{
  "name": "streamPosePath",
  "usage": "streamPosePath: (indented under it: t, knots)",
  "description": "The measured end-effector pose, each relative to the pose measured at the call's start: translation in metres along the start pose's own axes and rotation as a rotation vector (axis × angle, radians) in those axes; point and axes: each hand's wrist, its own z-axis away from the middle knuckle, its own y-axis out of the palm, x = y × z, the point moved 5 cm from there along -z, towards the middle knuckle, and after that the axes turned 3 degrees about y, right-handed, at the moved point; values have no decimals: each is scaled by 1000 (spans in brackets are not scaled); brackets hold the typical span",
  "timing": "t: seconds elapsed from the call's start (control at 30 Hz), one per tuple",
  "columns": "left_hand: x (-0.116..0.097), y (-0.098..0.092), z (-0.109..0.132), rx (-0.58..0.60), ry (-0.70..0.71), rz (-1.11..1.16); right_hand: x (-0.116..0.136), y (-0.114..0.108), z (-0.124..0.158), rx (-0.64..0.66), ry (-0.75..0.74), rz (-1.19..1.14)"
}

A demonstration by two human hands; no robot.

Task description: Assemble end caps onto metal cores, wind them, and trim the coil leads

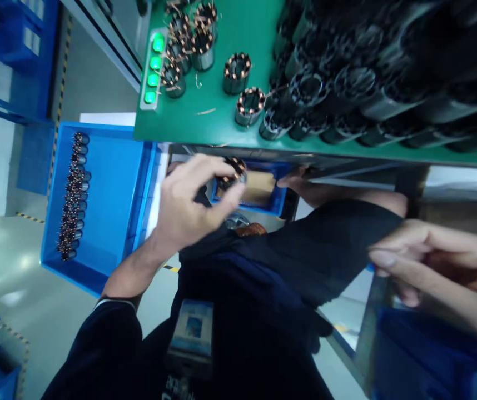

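Copper-topped, the coil (235, 166) is gripped between the thumb and fingers of the left hand (182, 203), just off the edge of the green table (255, 33). Blurred, the right hand (442, 266) presses thumb and forefinger together. Standing coils (237, 75) neighbour dark tubes (355, 83); a row of coils (75, 194) lies in the blue bin (107, 189).

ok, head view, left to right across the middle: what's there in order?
Row of copper-wound cores in the large blue bin, bare blue floor of that bin, left hand, wound core it holds, right hand.
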Motion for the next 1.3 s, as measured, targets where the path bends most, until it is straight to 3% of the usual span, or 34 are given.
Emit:
streamPosePath:
  t: [0.1, 0.2, 0.3, 0.37, 0.47, 0.6, 0.67, 0.73, 0.77, 0.83, 0.93, 1.0, 1.1, 1.17, 1.3]
  knots:
    - [47, -17, -36, -147, 23, -242, -1, 19, -10, 204, 24, -11]
    - [82, -4, -66, -151, 7, -374, 6, 46, -11, 332, 34, -2]
    - [89, 18, -81, -81, -13, -447, 4, 65, -6, 416, -33, 25]
    - [87, 21, -80, -56, -37, -464, -6, 69, -2, 436, -64, 51]
    - [101, 0, -70, -142, -77, -486, -28, 63, 5, 437, -39, 51]
    - [165, -28, -72, -280, -63, -466, -48, 57, 10, 425, 57, -8]
    - [196, -32, -82, -300, -20, -406, -45, 60, 7, 421, 62, -36]
    - [209, -33, -92, -287, 25, -361, -30, 69, 3, 428, 16, -54]
    - [205, -34, -94, -278, 45, -348, -20, 73, 1, 427, -21, -55]
    - [176, -35, -89, -274, 73, -311, 4, 80, -3, 382, -111, -56]
    - [95, -30, -56, -228, 54, -111, 41, 82, -5, 195, -216, -205]
    - [38, -18, -30, -101, 16, 134, 62, 82, -6, 93, -282, -447]
    - [-24, 2, -2, 127, 120, 315, 84, 90, -10, 151, -336, -690]
    - [-39, 8, 9, 159, 219, 303, 90, 95, -13, 216, -291, -667]
    - [-36, 7, 22, 73, 363, 49, 83, 90, -12, 212, -152, -580]
